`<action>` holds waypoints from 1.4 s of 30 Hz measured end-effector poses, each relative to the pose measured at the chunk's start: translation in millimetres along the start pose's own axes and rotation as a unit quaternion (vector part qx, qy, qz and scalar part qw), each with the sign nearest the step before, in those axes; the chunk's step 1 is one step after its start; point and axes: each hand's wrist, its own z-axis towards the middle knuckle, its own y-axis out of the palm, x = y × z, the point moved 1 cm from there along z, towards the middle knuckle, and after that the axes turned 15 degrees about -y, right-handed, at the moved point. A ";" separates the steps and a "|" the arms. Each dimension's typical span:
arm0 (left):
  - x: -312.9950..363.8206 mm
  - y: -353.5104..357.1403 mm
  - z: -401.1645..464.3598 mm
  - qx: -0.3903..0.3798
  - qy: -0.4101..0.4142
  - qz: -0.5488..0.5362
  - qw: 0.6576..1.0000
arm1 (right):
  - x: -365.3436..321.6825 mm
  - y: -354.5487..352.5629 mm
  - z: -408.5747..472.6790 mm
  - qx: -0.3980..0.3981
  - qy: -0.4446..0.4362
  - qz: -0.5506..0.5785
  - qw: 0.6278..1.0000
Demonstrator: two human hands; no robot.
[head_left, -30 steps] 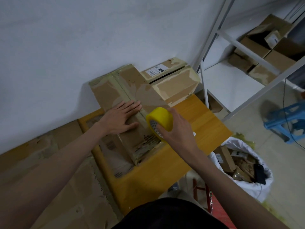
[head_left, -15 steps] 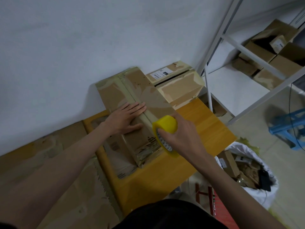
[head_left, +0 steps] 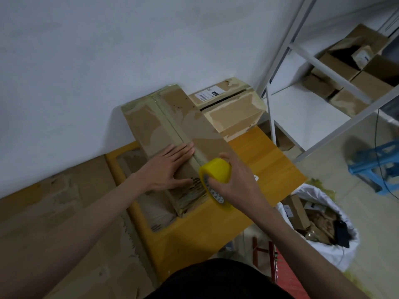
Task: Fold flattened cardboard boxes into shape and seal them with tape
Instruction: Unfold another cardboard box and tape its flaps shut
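Both bare arms reach forward, hands side by side.
Left hand (head_left: 170,167) lies flat, palm down, fingers together and extended, thumb spread toward the body. Right hand (head_left: 235,180) is curled in a grasp, knuckles up, fingers wrapped round a roll, wrist bent slightly inward.

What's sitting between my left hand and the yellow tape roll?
Head view: only the cardboard box top and its taped centre seam lie between the left hand and the tape roll.
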 end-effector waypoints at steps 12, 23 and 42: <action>45.9 11.1 -5.3 -0.004 -0.097 0.072 0.993 | 14.3 4.5 -42.3 0.080 -0.008 0.137 0.987; 51.5 8.2 -0.7 -0.033 -0.140 0.080 0.986 | 14.4 -17.4 -38.1 0.093 -0.051 0.079 0.991; 47.9 8.0 3.1 -0.052 -0.116 0.110 0.986 | 104.1 39.8 -74.4 -0.043 0.063 0.021 0.997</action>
